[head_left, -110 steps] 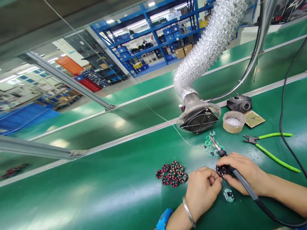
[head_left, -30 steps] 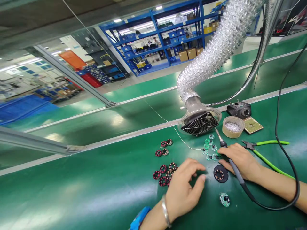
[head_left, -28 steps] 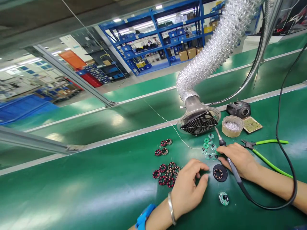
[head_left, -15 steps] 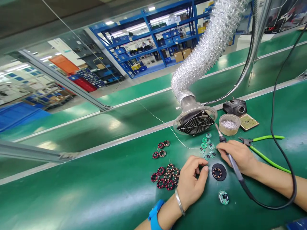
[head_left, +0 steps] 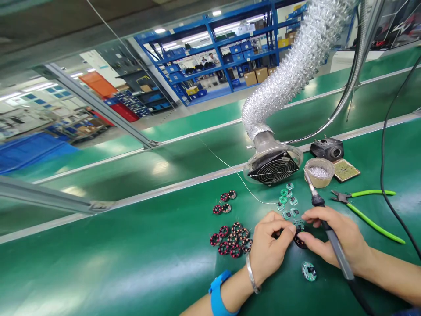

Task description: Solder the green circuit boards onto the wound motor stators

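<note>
The soldering iron (head_left: 337, 248) lies across my right hand (head_left: 345, 237), its tip pointing up toward the round tub. That hand's thumb and forefinger reach to a small round green circuit board (head_left: 298, 225) over the dark round pad (head_left: 301, 241). My left hand (head_left: 271, 243) is beside them, thumb and forefinger pinched together at the pad's left edge; what they grip, if anything, is hidden. The copper-wound ring on the pad is mostly covered by my fingers. Another round circuit board (head_left: 309, 271) with a black part on it lies nearer me.
Wound rings (head_left: 232, 239) lie in a cluster to the left, several more (head_left: 225, 197) behind. Small boards (head_left: 286, 213) sit ahead, below the fume extractor (head_left: 274, 169). Green-handled cutters (head_left: 368, 199), a tub (head_left: 319, 172), a sponge tray (head_left: 345, 170) and an iron stand (head_left: 327, 148) are right.
My right hand has moved left and down to the pad with the soldering iron. A circuit board now shows between my hands over the pad. My left fingers have moved to the pad's edge.
</note>
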A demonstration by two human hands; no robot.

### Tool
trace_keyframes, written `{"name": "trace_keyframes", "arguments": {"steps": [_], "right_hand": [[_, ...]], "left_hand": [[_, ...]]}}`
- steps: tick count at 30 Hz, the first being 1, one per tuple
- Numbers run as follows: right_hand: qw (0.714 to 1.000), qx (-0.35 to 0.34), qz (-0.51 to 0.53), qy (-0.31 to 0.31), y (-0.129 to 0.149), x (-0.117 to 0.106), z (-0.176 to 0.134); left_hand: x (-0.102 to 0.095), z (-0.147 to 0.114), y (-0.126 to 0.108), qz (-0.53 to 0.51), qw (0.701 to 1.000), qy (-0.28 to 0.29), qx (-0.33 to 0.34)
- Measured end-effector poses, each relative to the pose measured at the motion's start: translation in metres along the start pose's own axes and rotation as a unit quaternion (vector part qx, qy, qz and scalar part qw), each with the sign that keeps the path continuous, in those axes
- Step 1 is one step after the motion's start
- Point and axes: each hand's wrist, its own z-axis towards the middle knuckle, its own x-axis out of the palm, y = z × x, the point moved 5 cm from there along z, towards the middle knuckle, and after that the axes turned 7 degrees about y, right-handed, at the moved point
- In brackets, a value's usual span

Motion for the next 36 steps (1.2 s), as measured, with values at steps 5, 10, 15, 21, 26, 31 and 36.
{"name": "trace_keyframes", "arguments": {"steps": [5,10,15,21,26,31,36], "right_hand": [[0.995,-0.097,-0.022,0.007,0.013,0.003,0.001],[0.99,-0.134,0.005,0.041,0.018,0.004,0.003],[0.995,-0.073,0.022,0.062,-0.001,-0.008,0.001],[0.983,-0.021,0.111,0.144,-0.005,-0.002,-0.005],[0.976,-0.038,0.106,0.184,0.001,0.013,-0.006],[0.971,-0.031,0.096,0.217,-0.004,0.013,-0.009],[0.965,-0.036,0.104,0.237,-0.006,0.01,-0.007]], "left_hand": [[0.001,-0.001,-0.003,-0.028,0.999,0.01,0.027],[0.004,-0.001,-0.01,0.001,0.999,0.022,0.033],[-0.003,-0.004,-0.008,0.033,0.997,0.047,0.053],[-0.001,-0.007,0.007,0.118,0.983,0.119,0.076],[0.01,-0.006,0.009,0.16,0.98,0.107,0.059],[0.014,-0.011,0.013,0.183,0.982,0.046,0.008],[0.013,-0.014,0.012,0.183,0.981,0.064,0.018]]}}
